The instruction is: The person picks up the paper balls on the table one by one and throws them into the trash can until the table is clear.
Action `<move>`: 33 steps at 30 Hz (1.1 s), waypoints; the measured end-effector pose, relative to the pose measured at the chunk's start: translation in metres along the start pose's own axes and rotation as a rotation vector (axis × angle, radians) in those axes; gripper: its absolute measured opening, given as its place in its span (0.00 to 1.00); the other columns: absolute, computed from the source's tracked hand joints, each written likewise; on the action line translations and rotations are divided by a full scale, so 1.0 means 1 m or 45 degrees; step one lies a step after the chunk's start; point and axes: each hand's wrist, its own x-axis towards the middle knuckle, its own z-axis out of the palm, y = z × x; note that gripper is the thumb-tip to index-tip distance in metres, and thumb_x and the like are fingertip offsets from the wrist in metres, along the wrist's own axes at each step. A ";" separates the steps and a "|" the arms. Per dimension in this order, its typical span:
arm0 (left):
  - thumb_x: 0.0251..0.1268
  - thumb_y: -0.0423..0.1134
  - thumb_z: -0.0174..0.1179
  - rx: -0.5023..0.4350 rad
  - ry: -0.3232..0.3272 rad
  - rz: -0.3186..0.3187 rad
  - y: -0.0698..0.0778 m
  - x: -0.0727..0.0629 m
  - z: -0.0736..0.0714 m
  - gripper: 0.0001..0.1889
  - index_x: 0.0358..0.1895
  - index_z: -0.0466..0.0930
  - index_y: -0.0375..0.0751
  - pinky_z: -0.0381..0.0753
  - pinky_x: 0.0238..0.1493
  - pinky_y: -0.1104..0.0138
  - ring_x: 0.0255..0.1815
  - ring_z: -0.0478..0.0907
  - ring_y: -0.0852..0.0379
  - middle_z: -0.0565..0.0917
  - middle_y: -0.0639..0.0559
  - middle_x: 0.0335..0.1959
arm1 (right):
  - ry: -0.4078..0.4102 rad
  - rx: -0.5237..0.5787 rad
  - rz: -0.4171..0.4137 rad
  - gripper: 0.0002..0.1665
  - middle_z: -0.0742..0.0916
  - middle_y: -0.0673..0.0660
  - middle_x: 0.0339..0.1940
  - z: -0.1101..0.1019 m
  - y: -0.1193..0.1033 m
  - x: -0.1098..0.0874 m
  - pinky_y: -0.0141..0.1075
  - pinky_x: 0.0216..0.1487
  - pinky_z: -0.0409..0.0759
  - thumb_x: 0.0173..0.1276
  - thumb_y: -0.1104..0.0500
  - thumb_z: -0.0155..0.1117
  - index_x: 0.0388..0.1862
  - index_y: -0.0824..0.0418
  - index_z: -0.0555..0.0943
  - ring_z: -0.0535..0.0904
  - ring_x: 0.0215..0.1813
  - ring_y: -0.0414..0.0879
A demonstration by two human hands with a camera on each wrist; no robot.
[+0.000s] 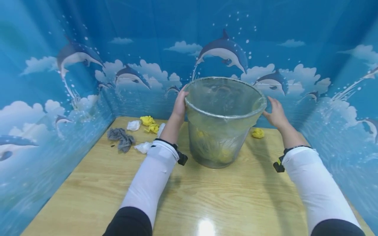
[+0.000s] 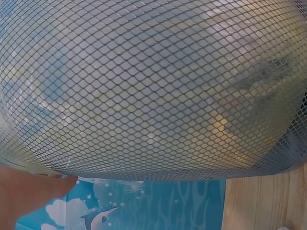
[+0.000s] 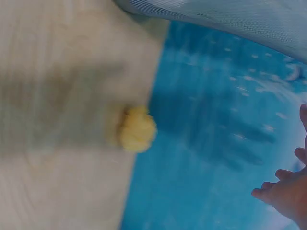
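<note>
Lined bin point(image 1: 220, 131) at twelve o'clock on the table point(image 1: 236, 193)
It is touched at nine o'clock by the left hand point(image 1: 178, 104), grip unclear, perhaps for steadying; the right hand point(image 1: 277, 113) is held spread-fingered, just beside, at three.

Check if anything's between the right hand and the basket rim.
Nothing visible. The right hand is open beside the right side of the basket, with no object in between. The yellow crumpled ball lies lower, on the table, clear of that gap.
</note>
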 end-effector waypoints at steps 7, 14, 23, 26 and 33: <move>0.70 0.42 0.36 -0.003 0.004 0.003 0.000 -0.003 0.000 0.31 0.77 0.52 0.52 0.56 0.73 0.50 0.78 0.48 0.51 0.51 0.54 0.79 | -0.120 -0.141 -0.009 0.42 0.41 0.81 0.74 0.040 0.030 0.006 0.68 0.71 0.40 0.74 0.58 0.51 0.75 0.76 0.43 0.36 0.72 0.80; 0.69 0.42 0.37 0.001 0.002 0.036 0.000 -0.004 -0.001 0.31 0.77 0.53 0.50 0.57 0.72 0.50 0.78 0.49 0.51 0.52 0.54 0.79 | -0.230 -0.330 0.009 0.45 0.43 0.80 0.74 0.067 0.048 0.002 0.72 0.68 0.43 0.73 0.49 0.52 0.74 0.76 0.48 0.36 0.71 0.83; 0.69 0.42 0.37 0.013 -0.010 0.041 0.000 -0.002 -0.002 0.31 0.77 0.53 0.51 0.57 0.72 0.50 0.77 0.51 0.50 0.53 0.53 0.78 | -0.313 -0.304 0.090 0.43 0.42 0.79 0.74 0.090 0.059 -0.004 0.74 0.67 0.40 0.75 0.47 0.48 0.75 0.72 0.48 0.33 0.72 0.81; 0.69 0.43 0.36 0.014 -0.015 0.037 0.000 -0.002 -0.002 0.31 0.77 0.52 0.51 0.58 0.72 0.50 0.76 0.52 0.50 0.53 0.53 0.78 | -0.375 -0.305 0.119 0.42 0.45 0.81 0.73 0.093 0.064 -0.008 0.74 0.66 0.41 0.76 0.47 0.46 0.76 0.72 0.47 0.34 0.71 0.82; 0.69 0.43 0.37 0.016 -0.005 0.016 0.000 -0.004 -0.002 0.31 0.77 0.52 0.51 0.58 0.72 0.50 0.77 0.52 0.50 0.52 0.53 0.79 | -0.413 -0.305 0.111 0.41 0.50 0.83 0.71 0.092 0.072 -0.011 0.73 0.66 0.47 0.76 0.51 0.48 0.76 0.72 0.45 0.40 0.69 0.83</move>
